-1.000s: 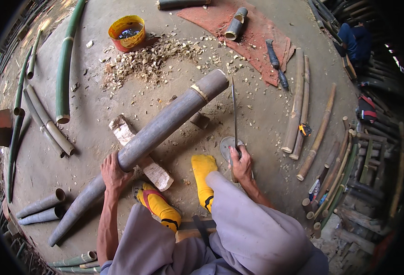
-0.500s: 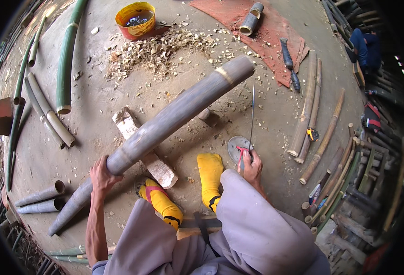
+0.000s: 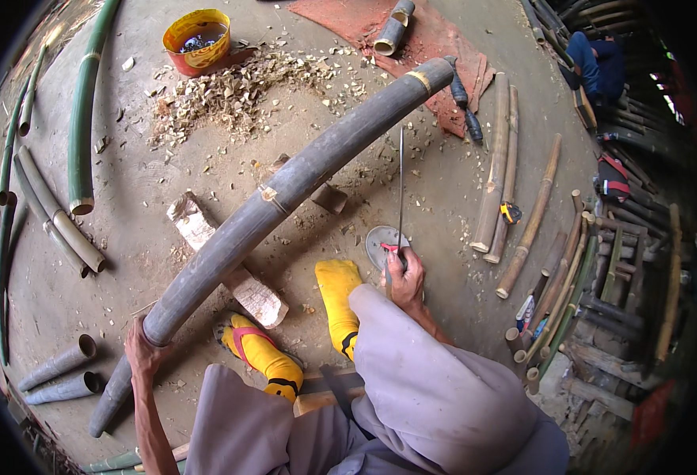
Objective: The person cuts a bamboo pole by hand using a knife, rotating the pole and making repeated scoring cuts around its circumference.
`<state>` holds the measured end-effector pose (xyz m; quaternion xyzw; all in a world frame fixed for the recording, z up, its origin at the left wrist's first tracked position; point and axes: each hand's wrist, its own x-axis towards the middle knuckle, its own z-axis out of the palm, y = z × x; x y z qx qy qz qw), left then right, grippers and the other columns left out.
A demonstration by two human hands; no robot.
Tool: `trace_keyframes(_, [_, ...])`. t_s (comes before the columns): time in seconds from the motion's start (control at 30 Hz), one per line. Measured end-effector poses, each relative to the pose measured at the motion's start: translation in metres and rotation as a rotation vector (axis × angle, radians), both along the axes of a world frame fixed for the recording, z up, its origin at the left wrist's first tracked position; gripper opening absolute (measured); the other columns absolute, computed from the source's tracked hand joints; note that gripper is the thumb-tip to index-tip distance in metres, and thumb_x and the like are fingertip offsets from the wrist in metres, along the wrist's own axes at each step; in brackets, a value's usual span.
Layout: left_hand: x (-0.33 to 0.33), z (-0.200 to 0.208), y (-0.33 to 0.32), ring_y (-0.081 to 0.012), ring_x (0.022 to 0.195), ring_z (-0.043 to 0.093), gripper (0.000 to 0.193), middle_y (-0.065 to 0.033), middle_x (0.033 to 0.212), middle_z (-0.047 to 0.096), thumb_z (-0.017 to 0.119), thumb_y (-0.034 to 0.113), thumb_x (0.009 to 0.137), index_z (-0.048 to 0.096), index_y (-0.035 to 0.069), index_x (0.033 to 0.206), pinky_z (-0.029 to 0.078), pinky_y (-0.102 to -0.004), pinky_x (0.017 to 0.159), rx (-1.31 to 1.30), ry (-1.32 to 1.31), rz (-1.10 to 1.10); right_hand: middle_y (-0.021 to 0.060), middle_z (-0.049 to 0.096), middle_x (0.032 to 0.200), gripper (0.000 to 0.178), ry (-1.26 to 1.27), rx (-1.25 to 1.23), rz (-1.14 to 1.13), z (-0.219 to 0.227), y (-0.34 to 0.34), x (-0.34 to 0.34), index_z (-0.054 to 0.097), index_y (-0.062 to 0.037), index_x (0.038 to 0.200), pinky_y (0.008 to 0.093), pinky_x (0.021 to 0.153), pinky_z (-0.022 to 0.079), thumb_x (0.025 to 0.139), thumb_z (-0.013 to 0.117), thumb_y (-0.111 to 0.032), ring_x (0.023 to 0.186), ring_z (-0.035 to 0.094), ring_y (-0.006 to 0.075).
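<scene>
A long grey bamboo pole slants from the lower left to the upper right, crossing above a pale hewn wood block and a short wooden stub. My left hand is closed around its lower part. Below that hand a grey length continues; I cannot tell whether it is the same pole. My right hand grips the handle of a long thin metal tool, seen as a narrow line pointing away from me. Beside its fingers lies a round grey disc with a red strip on it.
My yellow-socked feet stand between the block and disc. Wood chips spread near a yellow-red bucket. A red cloth bears a dark-handled tool. Bamboo lengths lie right, green poles left. Another person is far right.
The pole's far end has moved up and right, and a pale node now shows on its upper side. My left hand is lower on the left. The whole view has shifted.
</scene>
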<state>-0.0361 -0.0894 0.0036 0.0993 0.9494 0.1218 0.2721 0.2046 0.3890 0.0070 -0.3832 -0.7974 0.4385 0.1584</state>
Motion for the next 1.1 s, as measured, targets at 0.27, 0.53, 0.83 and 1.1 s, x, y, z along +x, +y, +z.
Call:
trace_keyframes(0.27, [-0.010,0.040,0.118,-0.0374,0.091,0.068,0.074,-0.0214,0.099,0.069,0.083,0.026,0.050,0.060,0.002,0.116,0.053,-0.0444,0.085,0.128,-0.168,-0.055,0.0065,0.057,0.061,0.035,0.087,-0.089,-0.107,0.011,0.008,-0.007,0.057,0.0004,0.090,0.0311,0.049,0.046,0.097,0.057,-0.034,0.052,0.058,0.0142])
trace_keyframes(0.53, [-0.046,0.010,0.337,-0.0339,0.098,0.063,0.080,-0.0173,0.106,0.065,0.084,0.024,0.061,0.047,0.004,0.128,0.050,-0.0459,0.088,0.259,-0.072,-0.341,0.0063,0.057,0.064,0.034,0.141,-0.185,-0.116,0.007,0.007,-0.003,0.057,0.0008,0.090,0.0301,0.047,0.046,0.097,0.058,-0.032,0.051,0.058,0.0139])
trace_keyframes(0.83, [-0.014,0.022,0.268,-0.0351,0.131,0.041,0.108,-0.0162,0.140,0.045,0.089,0.028,0.060,0.030,0.012,0.149,0.030,-0.0492,0.112,0.362,0.221,-0.408,0.0051,0.056,0.062,0.027,0.140,-0.268,-0.151,0.004,0.002,0.007,0.059,-0.0009,0.091,0.0292,0.050,0.046,0.097,0.057,-0.027,0.052,0.057,0.0128])
trace_keyframes(1.1, [0.040,0.034,-0.064,-0.0407,0.104,0.062,0.091,-0.0213,0.108,0.065,0.086,0.021,0.043,0.054,0.008,0.127,0.048,-0.0482,0.090,-0.200,-0.118,0.119,0.0049,0.056,0.059,0.030,0.167,-0.242,-0.135,-0.004,0.016,0.017,0.054,-0.0021,0.087,0.0292,0.050,0.044,0.099,0.052,-0.029,0.051,0.055,0.0126])
